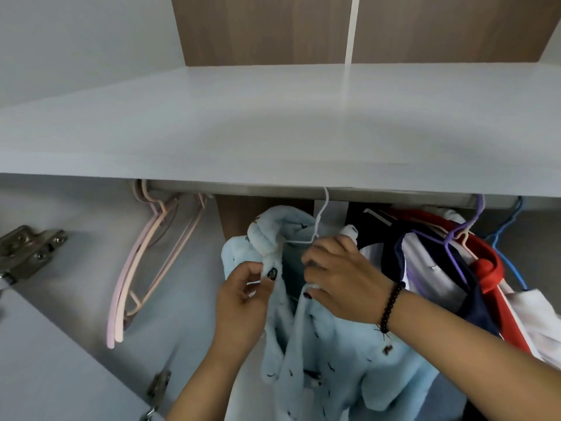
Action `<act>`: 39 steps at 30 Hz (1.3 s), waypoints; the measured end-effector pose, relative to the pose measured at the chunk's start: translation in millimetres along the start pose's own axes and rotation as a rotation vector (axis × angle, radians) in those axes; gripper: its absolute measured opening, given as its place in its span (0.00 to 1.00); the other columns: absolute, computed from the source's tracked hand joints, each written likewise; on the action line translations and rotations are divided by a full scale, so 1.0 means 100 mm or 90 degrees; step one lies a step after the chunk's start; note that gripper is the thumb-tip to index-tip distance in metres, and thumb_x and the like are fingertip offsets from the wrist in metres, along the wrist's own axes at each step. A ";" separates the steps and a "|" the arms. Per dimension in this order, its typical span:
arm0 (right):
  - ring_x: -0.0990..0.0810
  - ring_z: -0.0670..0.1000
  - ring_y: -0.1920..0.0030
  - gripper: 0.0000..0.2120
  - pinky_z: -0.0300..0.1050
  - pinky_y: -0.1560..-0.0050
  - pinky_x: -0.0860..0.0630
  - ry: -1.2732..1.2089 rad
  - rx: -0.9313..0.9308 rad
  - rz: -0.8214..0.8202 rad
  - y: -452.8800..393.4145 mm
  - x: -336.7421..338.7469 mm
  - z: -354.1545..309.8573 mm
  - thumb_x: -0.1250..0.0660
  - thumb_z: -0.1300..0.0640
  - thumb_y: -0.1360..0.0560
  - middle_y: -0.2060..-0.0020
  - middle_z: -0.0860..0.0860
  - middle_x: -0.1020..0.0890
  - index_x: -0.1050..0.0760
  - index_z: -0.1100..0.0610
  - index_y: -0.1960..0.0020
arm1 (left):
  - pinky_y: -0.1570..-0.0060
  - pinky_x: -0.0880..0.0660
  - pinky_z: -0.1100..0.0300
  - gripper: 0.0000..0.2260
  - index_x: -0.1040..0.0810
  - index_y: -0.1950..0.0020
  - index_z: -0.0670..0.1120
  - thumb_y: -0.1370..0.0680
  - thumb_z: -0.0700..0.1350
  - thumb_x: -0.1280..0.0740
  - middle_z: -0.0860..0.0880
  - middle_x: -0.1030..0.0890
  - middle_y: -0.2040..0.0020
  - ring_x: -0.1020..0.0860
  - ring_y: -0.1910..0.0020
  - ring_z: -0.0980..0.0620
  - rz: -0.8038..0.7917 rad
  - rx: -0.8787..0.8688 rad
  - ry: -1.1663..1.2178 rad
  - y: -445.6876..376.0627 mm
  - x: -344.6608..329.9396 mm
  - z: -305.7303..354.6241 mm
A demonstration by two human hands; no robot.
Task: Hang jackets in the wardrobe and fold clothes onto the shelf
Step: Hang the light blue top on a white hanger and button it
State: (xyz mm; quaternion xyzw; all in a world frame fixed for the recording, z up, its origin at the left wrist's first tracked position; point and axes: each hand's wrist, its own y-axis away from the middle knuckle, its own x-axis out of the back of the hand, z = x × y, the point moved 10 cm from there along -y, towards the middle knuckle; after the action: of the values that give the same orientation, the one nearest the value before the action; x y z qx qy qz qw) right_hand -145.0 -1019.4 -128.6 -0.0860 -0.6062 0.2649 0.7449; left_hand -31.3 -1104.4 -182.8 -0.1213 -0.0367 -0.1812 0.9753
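Note:
A fluffy light-blue jacket (pixel 321 338) with small dark marks hangs on a white wire hanger (pixel 318 226) hooked over the metal rail (pixel 273 189) under the white shelf (pixel 273 123). My left hand (pixel 243 299) pinches the jacket's left front edge just below the collar. My right hand (pixel 340 278), a dark bead bracelet on its wrist, grips the right front edge near the hanger's neck. The jacket's front is parted between both hands.
Several bare pink hangers (pixel 142 268) hang at the rail's left end. To the right hang navy, white and red clothes (pixel 455 268) on purple, beige and blue hangers. The open door's metal hinges (pixel 27 253) are at the left.

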 end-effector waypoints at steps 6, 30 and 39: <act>0.23 0.55 0.57 0.06 0.46 0.42 0.40 0.098 0.031 -0.444 0.06 -0.78 0.04 0.40 0.64 0.27 0.57 0.54 0.19 0.28 0.56 0.52 | 0.68 0.32 0.74 0.17 0.25 0.62 0.55 0.24 0.32 0.34 0.53 0.23 0.71 0.24 0.68 0.61 0.003 -0.093 -0.279 -0.22 0.51 -0.06; 0.23 0.42 0.59 0.13 0.33 0.57 0.26 -0.414 -0.220 -0.460 -0.08 -0.72 0.11 0.24 0.58 0.31 0.58 0.46 0.20 0.20 0.56 0.48 | 0.53 0.22 0.60 0.15 0.20 0.58 0.49 0.25 0.29 0.32 0.48 0.19 0.61 0.22 0.59 0.51 -0.082 0.183 0.059 0.01 -0.14 -0.66; 0.23 0.37 0.60 0.10 0.29 0.56 0.27 -0.461 -0.289 -0.369 -0.01 -0.63 0.25 0.24 0.60 0.32 0.57 0.47 0.17 0.19 0.53 0.52 | 0.68 0.25 0.69 0.11 0.18 0.61 0.46 0.32 0.30 0.24 0.53 0.16 0.68 0.20 0.68 0.60 -0.110 0.206 0.106 0.08 -0.22 -0.65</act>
State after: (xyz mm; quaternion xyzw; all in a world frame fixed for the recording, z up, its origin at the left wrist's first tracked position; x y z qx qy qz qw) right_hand -176.3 -1056.4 -175.7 0.0230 -0.8664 -0.0776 0.4927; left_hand -47.4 -1105.4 -249.9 0.0560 0.0050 -0.2652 0.9625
